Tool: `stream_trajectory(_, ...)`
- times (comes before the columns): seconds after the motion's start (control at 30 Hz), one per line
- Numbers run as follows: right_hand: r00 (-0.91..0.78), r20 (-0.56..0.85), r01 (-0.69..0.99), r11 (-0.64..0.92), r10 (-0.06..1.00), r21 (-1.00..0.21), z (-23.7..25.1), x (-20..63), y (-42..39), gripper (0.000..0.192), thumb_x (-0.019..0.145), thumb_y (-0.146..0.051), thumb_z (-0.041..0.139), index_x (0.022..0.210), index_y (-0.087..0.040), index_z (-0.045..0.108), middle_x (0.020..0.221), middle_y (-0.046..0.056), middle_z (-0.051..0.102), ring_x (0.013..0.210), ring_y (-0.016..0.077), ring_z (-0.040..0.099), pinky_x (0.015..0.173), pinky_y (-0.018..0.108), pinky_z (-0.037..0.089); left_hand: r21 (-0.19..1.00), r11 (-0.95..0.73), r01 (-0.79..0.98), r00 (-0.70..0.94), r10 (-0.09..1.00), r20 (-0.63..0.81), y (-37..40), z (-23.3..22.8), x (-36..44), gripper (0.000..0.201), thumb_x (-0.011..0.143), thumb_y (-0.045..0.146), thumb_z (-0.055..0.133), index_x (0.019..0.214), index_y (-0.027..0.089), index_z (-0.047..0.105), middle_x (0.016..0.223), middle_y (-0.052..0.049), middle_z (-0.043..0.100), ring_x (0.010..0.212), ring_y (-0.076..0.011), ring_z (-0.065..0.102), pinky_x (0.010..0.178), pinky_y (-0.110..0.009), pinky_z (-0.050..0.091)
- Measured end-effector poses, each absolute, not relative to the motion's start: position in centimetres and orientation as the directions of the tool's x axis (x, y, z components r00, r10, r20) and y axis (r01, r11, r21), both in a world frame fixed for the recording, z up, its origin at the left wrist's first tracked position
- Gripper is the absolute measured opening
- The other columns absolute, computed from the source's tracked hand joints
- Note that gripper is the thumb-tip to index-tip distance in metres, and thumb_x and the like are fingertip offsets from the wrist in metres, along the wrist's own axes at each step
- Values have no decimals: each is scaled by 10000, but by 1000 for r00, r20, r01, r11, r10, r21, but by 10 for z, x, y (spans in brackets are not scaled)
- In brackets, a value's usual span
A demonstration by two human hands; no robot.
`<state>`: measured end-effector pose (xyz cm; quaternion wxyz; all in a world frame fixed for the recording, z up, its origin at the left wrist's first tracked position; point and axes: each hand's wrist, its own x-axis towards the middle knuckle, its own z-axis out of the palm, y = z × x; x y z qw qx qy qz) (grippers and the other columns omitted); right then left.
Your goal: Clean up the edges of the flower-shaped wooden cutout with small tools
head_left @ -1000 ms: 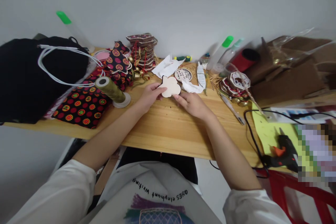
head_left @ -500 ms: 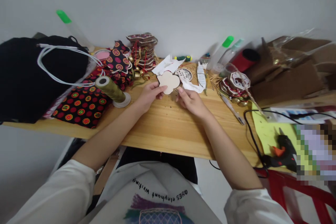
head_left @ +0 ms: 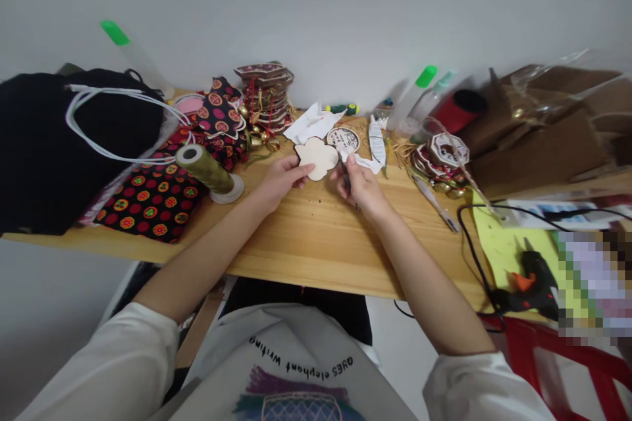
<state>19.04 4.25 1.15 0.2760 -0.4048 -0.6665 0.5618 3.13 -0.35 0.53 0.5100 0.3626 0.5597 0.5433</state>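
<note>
My left hand (head_left: 288, 177) pinches a cream, cloud-shaped flat piece (head_left: 318, 156) by its lower left edge, thumb on top. A dark rim shows along its upper left side. My right hand (head_left: 359, 185) is closed around a thin dark tool (head_left: 346, 174), whose tip is by the right edge of the piece; its kind is hard to make out. Just behind the piece lies a round disc (head_left: 344, 139) with black print. White paper scraps (head_left: 313, 122) rest beside it, and another scrap (head_left: 366, 162) shows behind my right hand.
An olive thread spool (head_left: 207, 171) stands left on patterned black fabric (head_left: 153, 200), near a black bag (head_left: 74, 151). Stacked ornaments (head_left: 266, 95) sit at the back. To the right are a pen (head_left: 437, 204), octagonal ornaments (head_left: 447, 151), a cardboard box (head_left: 543, 151) and a glue gun (head_left: 536, 283).
My right hand has turned, and the dark tool in it now shows upright beside the piece. The cloud-shaped piece stays in my left hand, slightly tilted and a little lower.
</note>
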Motion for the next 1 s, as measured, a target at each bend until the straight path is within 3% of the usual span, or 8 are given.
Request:
stream_trajectory(0.2, -578, -91, 169, 10, 811, -986, 11, 189, 38, 577, 614, -763, 503, 622, -194, 406, 412, -78, 366, 368, 47, 276, 379, 214, 191, 987, 151, -51, -176, 972, -158, -6, 8, 33, 244, 579, 319, 712, 602, 146, 541, 503, 36, 528, 461, -66, 439, 481, -217, 323)
stream_trajectory(0.37, -581, -87, 170, 16, 810, -985, 14, 190, 37, 560, 596, -710, 577, 698, -165, 501, 450, -81, 342, 419, 55, 265, 405, 226, 176, 986, 163, -40, -172, 971, -167, -6, 9, 34, 223, 591, 307, 690, 590, 144, 538, 495, 34, 531, 460, -68, 454, 491, -216, 347)
stream_trajectory(0.47, -622, -66, 142, 29, 780, -989, 13, 190, 38, 544, 611, -637, 623, 823, -138, 571, 512, -64, 407, 466, 60, 313, 439, 221, 217, 982, 187, -21, -182, 965, -188, -6, 10, 35, 205, 599, 289, 682, 576, 145, 538, 489, 31, 530, 457, -71, 455, 491, -217, 354)
stream_trajectory(0.7, -628, -15, 164, 114, 778, -980, 6, 190, 41, 379, 652, -444, 657, 845, -125, 586, 735, 5, 556, 621, 90, 441, 584, 230, 346, 980, 197, 5, -178, 965, -193, -7, 12, 37, 155, 630, 230, 654, 567, 146, 540, 471, 31, 523, 446, -72, 450, 483, -216, 352)
stream_trajectory(0.87, -563, -36, 315, 174, 825, -933, 1, 191, 45, 276, 661, -401, 616, 675, -146, 512, 603, -37, 430, 568, 82, 362, 528, 222, 293, 975, 200, 101, -127, 974, -187, -8, 9, 37, 137, 638, 223, 644, 565, 144, 559, 489, 24, 537, 461, -80, 461, 487, -221, 350)
stream_trajectory(1.0, -563, -44, 312, 163, 825, -936, -1, 191, 46, 276, 671, -409, 591, 661, -146, 508, 591, -41, 408, 565, 83, 348, 533, 225, 287, 973, 182, 140, -97, 981, -170, -8, 7, 36, 165, 650, 273, 638, 577, 146, 560, 494, 28, 537, 467, -80, 463, 498, -221, 359)
